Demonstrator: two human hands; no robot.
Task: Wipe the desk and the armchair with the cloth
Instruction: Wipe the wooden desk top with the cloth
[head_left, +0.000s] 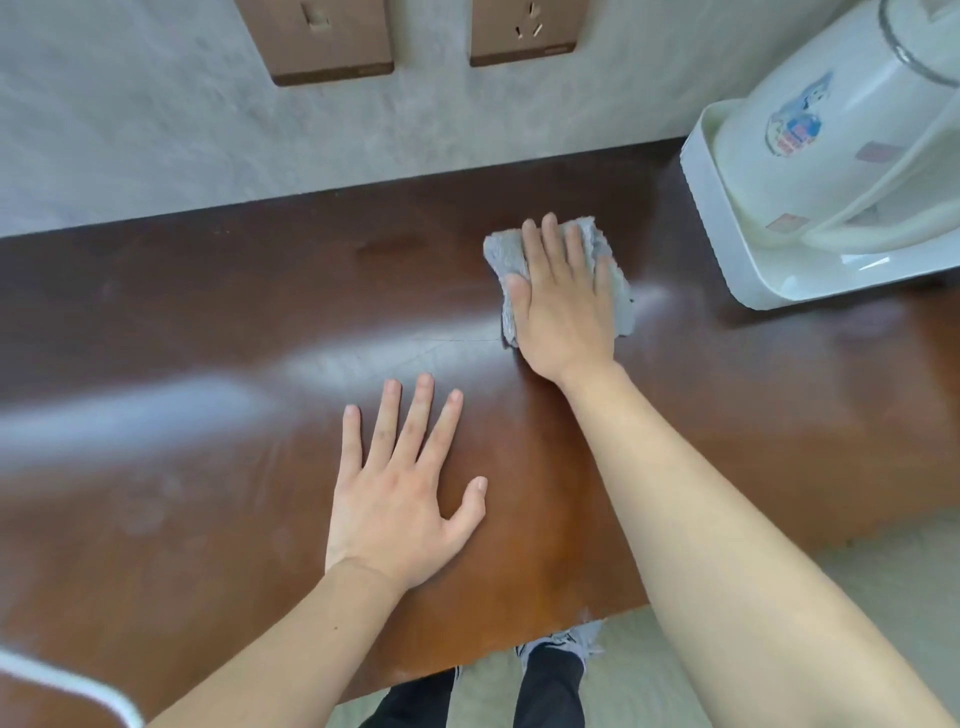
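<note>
Brown desk (208, 322) runs along a grey wall; the right hand (563, 306) presses flat on the grey cloth (506, 254) (near a white tray (727, 249)), while the left hand (400, 493) lies spread, fingers straight.

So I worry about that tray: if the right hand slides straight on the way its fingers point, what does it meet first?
Probably the wall, not the tray. The right hand, flat on the cloth, points across bare desk; the tray sits off to its right.

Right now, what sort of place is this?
Probably a hotel or guest room: a brown wooden desk against a grey wall, a white electric kettle on a white tray, brown wall sockets.
</note>
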